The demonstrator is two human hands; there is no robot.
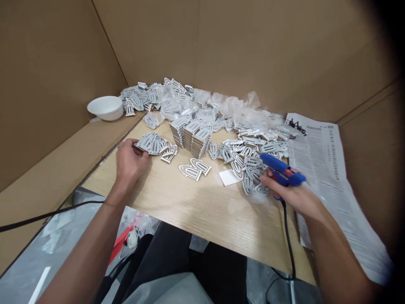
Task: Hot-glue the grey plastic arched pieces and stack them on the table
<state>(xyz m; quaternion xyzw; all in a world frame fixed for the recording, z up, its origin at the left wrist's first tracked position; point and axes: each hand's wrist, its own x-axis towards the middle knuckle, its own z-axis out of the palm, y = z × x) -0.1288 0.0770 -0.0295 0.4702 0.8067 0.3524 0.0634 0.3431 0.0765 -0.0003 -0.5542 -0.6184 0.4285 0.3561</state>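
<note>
My right hand [289, 192] is wrapped round a blue hot glue gun [281, 169], its nozzle pointing left over a heap of grey arched window-shaped pieces [249, 175]. On the left, my left hand [131, 160] has its fingers closed at the edge of a small group of arched pieces [150, 143], seemingly gripping a grey one; the fingertips are partly hidden. White-and-brown arched pieces [169, 150] lie just beside that group. Two more patterned pieces [194, 169] lie flat mid-table. Behind them stand neat stacks of arched pieces [191, 135].
Clear plastic bags [221, 103] and loose pieces line the back. A white bowl [106, 107] stands at the back left. Newspaper [316, 147] covers the right side. A white card [228, 177] lies near the heap. The gun's black cord [287, 240] hangs over the front edge.
</note>
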